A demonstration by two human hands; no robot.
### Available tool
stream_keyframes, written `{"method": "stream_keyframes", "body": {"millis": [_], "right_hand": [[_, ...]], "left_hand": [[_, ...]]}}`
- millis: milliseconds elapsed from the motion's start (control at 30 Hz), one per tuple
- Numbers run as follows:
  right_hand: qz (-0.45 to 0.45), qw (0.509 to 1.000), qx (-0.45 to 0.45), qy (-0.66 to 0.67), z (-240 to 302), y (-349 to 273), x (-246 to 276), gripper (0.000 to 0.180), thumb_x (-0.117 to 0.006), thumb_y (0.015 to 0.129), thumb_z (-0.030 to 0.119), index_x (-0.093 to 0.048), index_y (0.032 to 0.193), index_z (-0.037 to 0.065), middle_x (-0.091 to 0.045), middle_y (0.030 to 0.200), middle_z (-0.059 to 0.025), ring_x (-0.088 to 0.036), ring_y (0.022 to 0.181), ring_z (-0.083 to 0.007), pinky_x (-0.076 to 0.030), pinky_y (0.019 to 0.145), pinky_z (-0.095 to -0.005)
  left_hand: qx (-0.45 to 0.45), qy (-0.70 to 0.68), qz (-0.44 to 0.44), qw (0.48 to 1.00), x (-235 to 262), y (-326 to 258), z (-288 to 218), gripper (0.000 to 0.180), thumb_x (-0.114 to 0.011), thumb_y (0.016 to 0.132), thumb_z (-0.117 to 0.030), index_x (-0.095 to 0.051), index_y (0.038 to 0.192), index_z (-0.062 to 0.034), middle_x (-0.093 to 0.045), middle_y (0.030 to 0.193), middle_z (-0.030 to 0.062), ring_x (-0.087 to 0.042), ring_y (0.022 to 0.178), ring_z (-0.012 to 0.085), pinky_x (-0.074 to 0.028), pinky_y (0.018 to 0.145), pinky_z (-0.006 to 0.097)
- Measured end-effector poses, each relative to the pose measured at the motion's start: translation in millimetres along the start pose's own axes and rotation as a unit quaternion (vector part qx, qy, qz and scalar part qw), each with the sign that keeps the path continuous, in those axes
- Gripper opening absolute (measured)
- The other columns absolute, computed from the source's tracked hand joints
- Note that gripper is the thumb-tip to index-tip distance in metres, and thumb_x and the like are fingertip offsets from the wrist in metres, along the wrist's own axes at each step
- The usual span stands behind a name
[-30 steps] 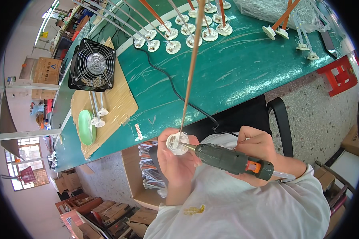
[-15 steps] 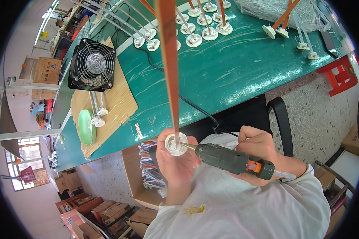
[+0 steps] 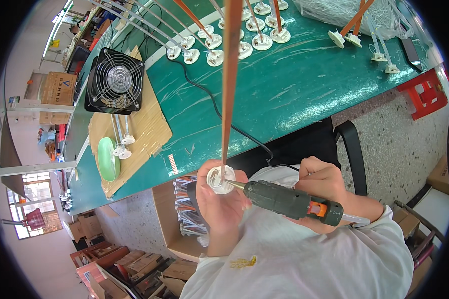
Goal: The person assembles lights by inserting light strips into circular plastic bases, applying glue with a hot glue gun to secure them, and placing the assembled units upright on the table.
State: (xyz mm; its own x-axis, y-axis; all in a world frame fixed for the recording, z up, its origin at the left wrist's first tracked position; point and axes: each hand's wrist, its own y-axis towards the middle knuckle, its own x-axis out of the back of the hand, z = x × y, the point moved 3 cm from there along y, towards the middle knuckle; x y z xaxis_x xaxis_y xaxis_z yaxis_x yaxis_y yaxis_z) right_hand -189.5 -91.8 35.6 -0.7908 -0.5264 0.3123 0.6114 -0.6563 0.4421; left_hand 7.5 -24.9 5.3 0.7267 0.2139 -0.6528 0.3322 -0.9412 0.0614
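My left hand (image 3: 220, 204) is closed around a round white cap (image 3: 215, 180). A long orange-brown strip (image 3: 228, 89) stands up out of the cap toward the camera. My right hand (image 3: 322, 192) grips a dark green glue gun (image 3: 274, 198) with an orange part near its rear and a clear glue stick coming out of the back. The gun's metal nozzle points left, its tip at the cap's right side by the foot of the strip. Whether glue is flowing is too small to see.
On the green table (image 3: 264, 104) stand several white round caps with strips (image 3: 262, 42) at the back. A black fan (image 3: 114, 80) and a green dish (image 3: 108, 159) rest on cardboard at the left. A black cable (image 3: 244, 133) crosses the table. A box of strips (image 3: 187, 214) stands below its edge.
The upper part of the orange-brown strip has swung to the right, and the cap has tilted slightly. Both hands and the glue gun stay nearly in place.
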Motion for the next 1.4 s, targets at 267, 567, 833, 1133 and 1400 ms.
{"method": "stream_keyframes", "body": {"millis": [267,567,833,1133,1400], "right_hand": [[-0.004,1.0,0.008,-0.005,-2,-1,0,0.023,-0.079,0.059,0.017,-0.064,0.069,0.002,-0.057,0.058,-0.0039,-0.041,0.054,-0.0226,-0.03,0.054,-0.0353],[-0.004,1.0,-0.004,0.007,-3,-1,-1,0.023,-0.079,0.06,0.016,-0.065,0.071,0.001,-0.057,0.058,-0.0048,-0.043,0.054,-0.0222,-0.031,0.055,-0.0354],[0.013,1.0,0.011,0.006,-1,1,0,0.024,-0.079,0.058,0.016,-0.065,0.07,0.001,-0.056,0.057,-0.0041,-0.047,0.051,-0.0226,-0.033,0.058,-0.0351],[0.052,0.999,-0.005,-0.002,2,1,4,0.025,-0.079,0.065,0.02,-0.065,0.079,0.005,-0.053,0.058,-0.0017,-0.047,0.052,-0.0217,-0.034,0.058,-0.0356],[0.062,0.998,-0.009,-0.004,2,0,3,0.025,-0.077,0.064,0.02,-0.065,0.08,0.006,-0.052,0.058,-0.0024,-0.048,0.052,-0.0221,-0.032,0.058,-0.0348]], "left_hand": [[0.0,-0.029,0.005,1.0,3,-4,-1,0.055,-0.048,0.103,-0.042,-0.035,0.132,0.0035,-0.064,0.104,0.0304,-0.064,0.055,0.0246,-0.049,0.044,0.028],[0.001,-0.013,0.008,1.0,5,-3,-1,0.056,-0.047,0.103,-0.042,-0.035,0.132,0.0032,-0.065,0.107,0.03,-0.064,0.054,0.0243,-0.049,0.044,0.028],[-0.017,0.047,-0.03,0.998,-3,1,-1,0.056,-0.048,0.103,-0.043,-0.036,0.132,0.0033,-0.063,0.093,0.0267,-0.062,0.058,0.0195,-0.048,0.046,0.025],[-0.017,0.058,0.028,0.998,-3,4,-6,0.052,-0.043,0.105,-0.04,-0.039,0.131,0.0042,-0.062,0.094,0.0188,-0.063,0.072,0.019,-0.054,0.053,0.025],[-0.067,0.114,-0.012,0.991,-3,1,-5,0.053,-0.046,0.105,-0.039,-0.04,0.131,0.007,-0.065,0.093,0.0185,-0.067,0.072,0.022,-0.057,0.06,0.026]]}}
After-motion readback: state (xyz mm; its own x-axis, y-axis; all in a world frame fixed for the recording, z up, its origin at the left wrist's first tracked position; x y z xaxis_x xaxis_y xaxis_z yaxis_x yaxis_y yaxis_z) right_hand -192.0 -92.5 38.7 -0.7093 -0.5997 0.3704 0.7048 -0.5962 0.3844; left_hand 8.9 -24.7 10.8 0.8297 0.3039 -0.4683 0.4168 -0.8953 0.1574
